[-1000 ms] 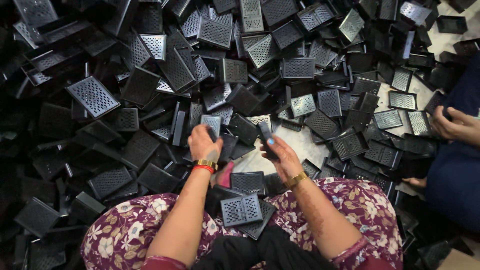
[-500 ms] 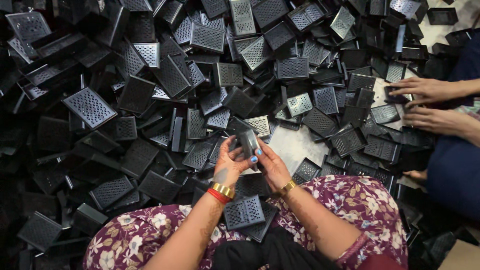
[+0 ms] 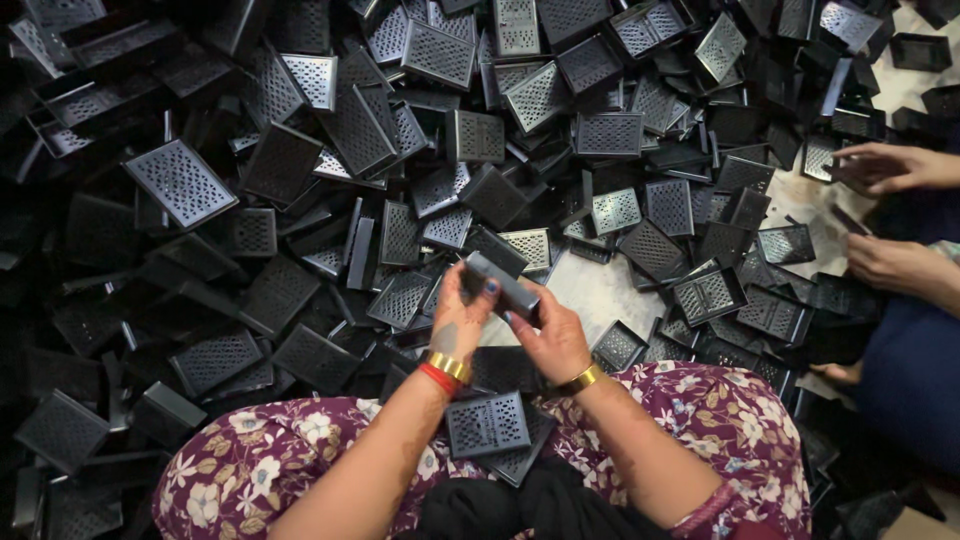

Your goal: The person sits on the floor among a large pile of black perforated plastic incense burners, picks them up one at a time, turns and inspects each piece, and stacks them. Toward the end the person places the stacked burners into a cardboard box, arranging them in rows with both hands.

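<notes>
A great heap of black perforated metal trays [image 3: 300,170] covers the floor [image 3: 590,295], leaving one bare pale patch near the middle. The seated person's floral-clothed lap [image 3: 700,420] fills the lower edge, with another perforated tray [image 3: 487,424] lying on it between the knees. At the right edge a co-worker's two hands [image 3: 900,215] work among the trays. Above the lap, the left hand [image 3: 458,318] and right hand [image 3: 548,338] both close their fingers around one small black tray [image 3: 503,284], held tilted over the bare patch's near edge.

Tray pile [image 3: 400,150] ahead & left; one tray [image 3: 487,423] on lap; co-worker's hands [image 3: 890,215] right.
</notes>
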`<state>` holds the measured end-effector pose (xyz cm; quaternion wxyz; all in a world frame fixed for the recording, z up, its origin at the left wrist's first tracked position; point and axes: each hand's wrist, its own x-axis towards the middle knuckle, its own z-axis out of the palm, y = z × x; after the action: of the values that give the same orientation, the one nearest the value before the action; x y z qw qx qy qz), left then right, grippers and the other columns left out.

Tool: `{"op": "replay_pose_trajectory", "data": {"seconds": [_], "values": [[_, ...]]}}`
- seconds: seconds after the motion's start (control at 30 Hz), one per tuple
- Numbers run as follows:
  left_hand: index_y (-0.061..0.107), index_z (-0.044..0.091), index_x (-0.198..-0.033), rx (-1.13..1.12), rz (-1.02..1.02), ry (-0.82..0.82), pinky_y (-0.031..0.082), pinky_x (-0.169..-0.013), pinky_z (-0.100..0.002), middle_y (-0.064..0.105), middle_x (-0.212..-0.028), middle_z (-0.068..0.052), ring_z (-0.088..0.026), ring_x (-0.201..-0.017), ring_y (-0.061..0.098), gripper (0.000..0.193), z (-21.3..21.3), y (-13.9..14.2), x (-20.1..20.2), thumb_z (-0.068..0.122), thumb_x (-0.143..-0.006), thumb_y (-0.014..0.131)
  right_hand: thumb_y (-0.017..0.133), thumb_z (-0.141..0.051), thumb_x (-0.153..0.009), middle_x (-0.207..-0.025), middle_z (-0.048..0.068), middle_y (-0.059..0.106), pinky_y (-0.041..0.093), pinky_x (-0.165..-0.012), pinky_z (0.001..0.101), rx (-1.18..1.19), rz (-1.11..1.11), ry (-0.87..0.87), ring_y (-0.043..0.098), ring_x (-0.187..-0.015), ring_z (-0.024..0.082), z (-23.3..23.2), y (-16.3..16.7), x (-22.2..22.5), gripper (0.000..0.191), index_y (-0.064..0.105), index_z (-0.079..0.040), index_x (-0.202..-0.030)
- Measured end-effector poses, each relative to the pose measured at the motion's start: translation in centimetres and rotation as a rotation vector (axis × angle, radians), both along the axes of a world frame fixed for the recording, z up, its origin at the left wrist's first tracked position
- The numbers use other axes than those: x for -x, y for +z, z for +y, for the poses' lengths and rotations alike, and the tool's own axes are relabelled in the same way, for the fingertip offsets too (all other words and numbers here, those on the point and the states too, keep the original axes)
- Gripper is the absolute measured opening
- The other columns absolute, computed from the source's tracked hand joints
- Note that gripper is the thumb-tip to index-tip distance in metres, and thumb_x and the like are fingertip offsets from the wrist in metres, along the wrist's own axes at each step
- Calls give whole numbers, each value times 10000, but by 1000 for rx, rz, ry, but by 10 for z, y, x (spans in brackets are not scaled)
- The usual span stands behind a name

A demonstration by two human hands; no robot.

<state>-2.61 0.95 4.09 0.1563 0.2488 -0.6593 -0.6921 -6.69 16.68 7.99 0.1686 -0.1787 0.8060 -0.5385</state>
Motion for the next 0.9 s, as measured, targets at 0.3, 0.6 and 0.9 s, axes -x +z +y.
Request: {"op": "replay_pose_trajectory", "data": {"seconds": [0.3, 0.6, 0.9], "values": [[678, 117, -1173, 945, -863, -339, 526, -987, -480, 693, -1239, -157, -381, -1157, 655, 279, -108, 17, 11, 304, -967, 660, 649, -139, -908, -894, 84, 734, 581, -680, 305, 293, -624, 94, 713, -779, 160, 46, 12, 46, 238, 673, -84, -1139], [577, 163, -1308, 948, -1107, -263, 447, -1025, -526, 600, -1330, -151, -391, -1282, 532, 515, -98, 39, 7, 306, -839, 736, 728, -330, -964, -878, -23, 779, 576, -770, 274, -513, -106, 756, 728, -814, 82, 49, -12, 26, 240, 800, -126, -1067], [706, 93, -1115, 395, -54, -532, 562, -904, -391, 732, -1189, -74, -258, -1062, 724, 387, -34, 73, -24, 403, -884, 687, 738, -184, -934, -1465, 184, 544, 507, -1043, 388, 750, -453, 156, 600, -1258, 245, 8, -16, -6, 846, 257, -187, -1630]]}}
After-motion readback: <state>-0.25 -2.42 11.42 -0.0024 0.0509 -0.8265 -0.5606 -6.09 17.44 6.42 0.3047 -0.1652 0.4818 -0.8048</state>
